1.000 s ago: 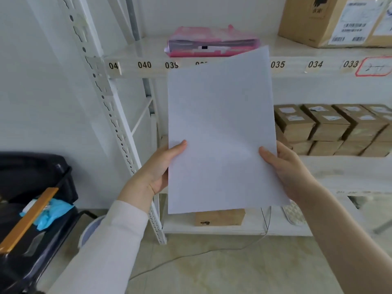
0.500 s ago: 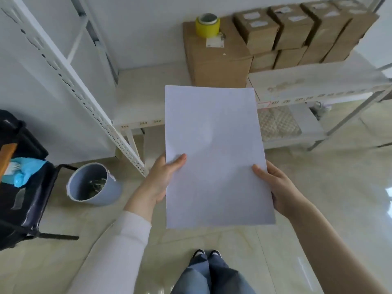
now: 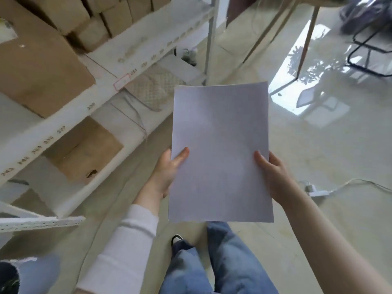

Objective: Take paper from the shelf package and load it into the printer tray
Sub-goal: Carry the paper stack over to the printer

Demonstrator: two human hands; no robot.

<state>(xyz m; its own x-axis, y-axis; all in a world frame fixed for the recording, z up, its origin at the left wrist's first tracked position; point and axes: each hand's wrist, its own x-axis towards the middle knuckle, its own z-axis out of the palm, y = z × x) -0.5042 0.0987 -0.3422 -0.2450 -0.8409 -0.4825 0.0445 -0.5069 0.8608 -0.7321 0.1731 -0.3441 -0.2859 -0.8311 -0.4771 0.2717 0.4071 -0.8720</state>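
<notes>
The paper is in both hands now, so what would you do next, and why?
Probably carry it on to the printer. The paper is out of its package, gripped at both side edges by the left hand and right hand, the shelf lies off to the left, and no printer is in view.

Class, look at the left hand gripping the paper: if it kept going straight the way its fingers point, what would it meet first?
The left hand points across the paper; beyond that it would likely meet the right hand.
</notes>
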